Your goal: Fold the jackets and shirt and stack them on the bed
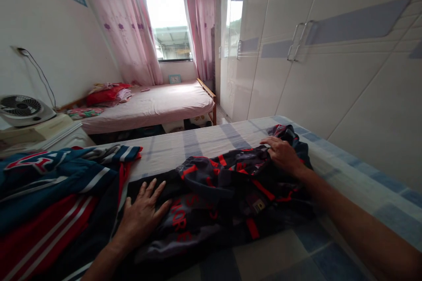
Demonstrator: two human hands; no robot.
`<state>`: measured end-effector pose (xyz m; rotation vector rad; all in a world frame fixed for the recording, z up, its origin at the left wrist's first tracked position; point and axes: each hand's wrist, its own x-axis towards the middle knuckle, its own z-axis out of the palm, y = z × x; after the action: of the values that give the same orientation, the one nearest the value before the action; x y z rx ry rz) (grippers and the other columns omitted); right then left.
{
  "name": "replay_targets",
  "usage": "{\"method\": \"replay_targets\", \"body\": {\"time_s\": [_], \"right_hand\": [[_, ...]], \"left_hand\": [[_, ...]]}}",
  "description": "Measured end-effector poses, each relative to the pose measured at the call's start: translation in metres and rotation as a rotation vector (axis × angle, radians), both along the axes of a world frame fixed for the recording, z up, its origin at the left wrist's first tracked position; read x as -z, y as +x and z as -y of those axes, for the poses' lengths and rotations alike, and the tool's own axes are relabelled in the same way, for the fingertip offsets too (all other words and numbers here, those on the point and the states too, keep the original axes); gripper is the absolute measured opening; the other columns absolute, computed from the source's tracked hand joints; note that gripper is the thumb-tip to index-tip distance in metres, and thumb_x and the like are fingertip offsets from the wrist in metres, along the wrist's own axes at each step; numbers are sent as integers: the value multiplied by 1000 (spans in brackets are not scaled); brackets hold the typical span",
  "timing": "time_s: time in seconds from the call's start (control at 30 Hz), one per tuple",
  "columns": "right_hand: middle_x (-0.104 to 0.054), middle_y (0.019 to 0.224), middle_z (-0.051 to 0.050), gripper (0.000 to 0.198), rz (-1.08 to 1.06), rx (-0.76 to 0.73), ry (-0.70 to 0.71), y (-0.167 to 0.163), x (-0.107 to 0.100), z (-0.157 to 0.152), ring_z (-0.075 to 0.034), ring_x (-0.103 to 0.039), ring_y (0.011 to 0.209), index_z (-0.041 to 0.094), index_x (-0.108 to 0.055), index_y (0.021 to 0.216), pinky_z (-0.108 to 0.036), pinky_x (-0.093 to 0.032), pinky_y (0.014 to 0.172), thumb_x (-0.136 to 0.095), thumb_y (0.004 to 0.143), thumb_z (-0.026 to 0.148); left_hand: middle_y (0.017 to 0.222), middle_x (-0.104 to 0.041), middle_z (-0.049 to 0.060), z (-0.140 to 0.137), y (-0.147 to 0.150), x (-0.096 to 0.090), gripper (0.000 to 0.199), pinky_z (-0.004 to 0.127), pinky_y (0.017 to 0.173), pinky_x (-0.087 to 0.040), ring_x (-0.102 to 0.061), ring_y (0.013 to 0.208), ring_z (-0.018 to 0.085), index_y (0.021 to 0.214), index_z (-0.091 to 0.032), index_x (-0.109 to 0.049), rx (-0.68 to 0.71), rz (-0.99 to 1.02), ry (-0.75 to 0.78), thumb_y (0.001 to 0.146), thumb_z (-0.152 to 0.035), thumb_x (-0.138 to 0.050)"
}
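A black jacket (227, 180) with red strips, grey patches and red lettering lies spread and wrinkled on the bed in front of me. My left hand (143, 208) presses flat on its left part, fingers spread, holding nothing. At the far right end of the jacket is my right hand (284, 156). Its index finger points left, while the other fingers bend down into the cloth and are partly hidden. Left of the jacket lies a pile of clothes: a teal top (62, 171) with white stripes and red lettering, over a red garment (42, 237) with white stripes.
Beneath the clothes is a blue-and-white checked bedsheet (349, 175). Beyond it stands a second bed (165, 101) with a pink sheet and a red bundle (107, 93). A fan (24, 107) sits at the left; white wardrobe doors (316, 83) line the right side.
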<state>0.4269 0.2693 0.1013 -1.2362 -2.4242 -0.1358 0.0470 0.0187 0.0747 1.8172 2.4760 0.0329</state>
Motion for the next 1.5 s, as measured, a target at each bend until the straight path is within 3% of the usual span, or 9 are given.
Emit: {"method": "replay_targets", "body": {"time_s": [0.27,0.43,0.6,0.73,0.87,1.0,1.13,1.3,1.5], "right_hand": [[-64,118,-3,50,-203,-329,-241,-21,9,43,-19,-46,124,23,-68,100,-41,-33,107,-41,64,0],[-54,132,-3,49,-198,-390,-397,-9,11,50,-23,-35,133,26,-67,106,-47,-27,110,-49,64,7],[-62,119,-6,21,-294,-305,-378,-10,3,43,-23,-47,123,21,-69,86,-42,-32,107,-48,82,25],[-65,113,-7,29,-254,-274,-361,-23,-5,32,-21,-55,111,20,-68,99,-35,-39,99,-44,87,29],[-67,105,-6,29,-102,-196,-374,-38,-5,19,-19,-58,102,19,-69,95,-29,-41,91,-42,88,28],[-68,98,-5,36,-69,-163,-375,-46,1,11,-18,-59,96,19,-68,89,-27,-42,87,-35,92,33],[-67,101,-6,40,-65,-144,-355,-50,7,8,-18,-58,96,19,-68,85,-27,-41,87,-32,93,34],[-67,93,-6,42,-66,-111,-341,-54,7,2,-17,-59,90,19,-66,77,-26,-41,83,-31,92,37],[-66,79,-3,50,-85,-96,-331,-59,3,-4,-15,-59,74,19,-59,62,-23,-42,72,-27,92,42]], "left_hand": [[151,-30,6,-38,12,-40,68,44,110,-30,-30,137,25,140,-28,-38,440,85,293,76,-10,-51],[126,-60,5,-60,34,-47,31,36,94,-49,-59,110,22,106,-27,-69,432,55,400,90,-22,-42],[119,-63,3,-17,33,-60,27,32,96,-47,-60,108,18,107,-26,-67,414,-47,929,90,-19,-46],[108,-67,3,40,22,-43,24,31,88,-50,-63,100,19,94,-25,-68,425,-86,785,87,-18,-47],[109,-67,3,62,11,-17,27,29,78,-53,-65,94,19,92,-26,-67,208,-11,589,87,-29,-40],[124,-61,9,43,-2,-14,49,37,91,-48,-59,110,26,118,-19,-58,-155,180,453,88,-49,-33],[121,-62,15,18,-11,-18,66,41,92,-46,-59,109,30,127,-12,-52,-272,349,302,81,-59,-41],[108,-66,14,13,-6,-33,61,40,85,-50,-63,98,29,123,-11,-56,-296,509,435,73,-46,-54],[92,-69,1,46,9,-62,56,27,62,-54,-66,77,20,121,-24,-58,-347,950,733,72,-50,-62]]}}
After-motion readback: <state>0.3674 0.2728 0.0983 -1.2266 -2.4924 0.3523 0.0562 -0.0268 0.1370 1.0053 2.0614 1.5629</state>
